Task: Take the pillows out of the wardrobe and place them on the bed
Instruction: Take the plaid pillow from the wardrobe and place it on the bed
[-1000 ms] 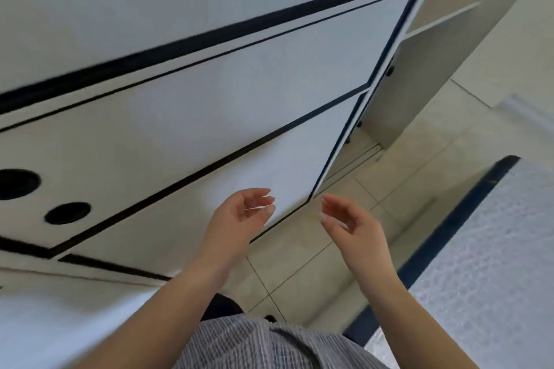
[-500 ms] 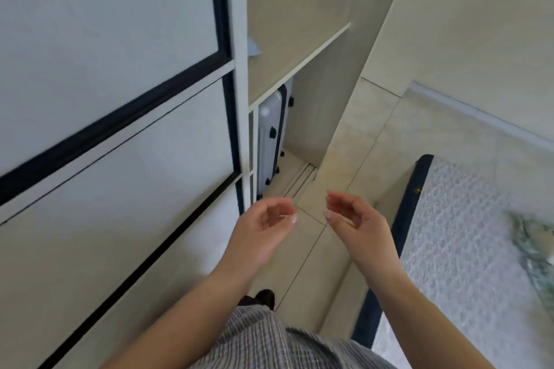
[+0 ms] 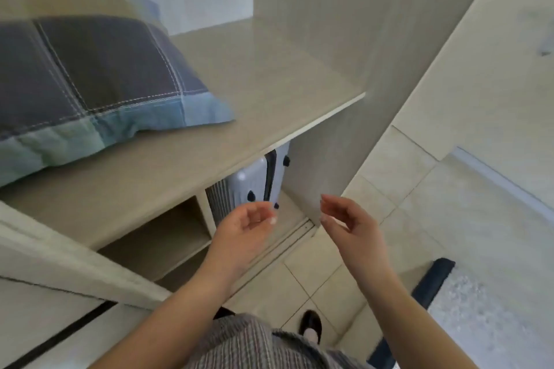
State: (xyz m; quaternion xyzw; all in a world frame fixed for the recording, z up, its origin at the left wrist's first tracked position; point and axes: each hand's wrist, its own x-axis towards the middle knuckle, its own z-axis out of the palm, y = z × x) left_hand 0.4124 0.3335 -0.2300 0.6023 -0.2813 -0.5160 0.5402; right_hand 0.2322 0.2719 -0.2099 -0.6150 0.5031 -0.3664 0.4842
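A plaid pillow (image 3: 90, 84) in dark blue, light blue and green lies on the beige wardrobe shelf (image 3: 269, 93) at the upper left. Behind it a second, paler pillow (image 3: 75, 0) shows only as a blurred edge. My left hand (image 3: 242, 234) and my right hand (image 3: 350, 225) hang side by side below the shelf's front edge, palms facing each other, fingers loosely curled and holding nothing. Both are well to the right of and below the pillow. The bed (image 3: 485, 308), with a white textured cover and a dark blue border, fills the lower right corner.
Under the shelf stands a silver ribbed suitcase (image 3: 254, 183) beside a small open compartment (image 3: 159, 237). The white sliding door with black lines (image 3: 60, 323) is at the lower left. Pale floor tiles (image 3: 389, 189) run between the wardrobe and the bed. My shoe (image 3: 311, 323) is on the floor.
The view has swung right, from the closed sliding door to the open wardrobe section; the pillow on the shelf has come into sight. My hands keep the same open pose in front of me.
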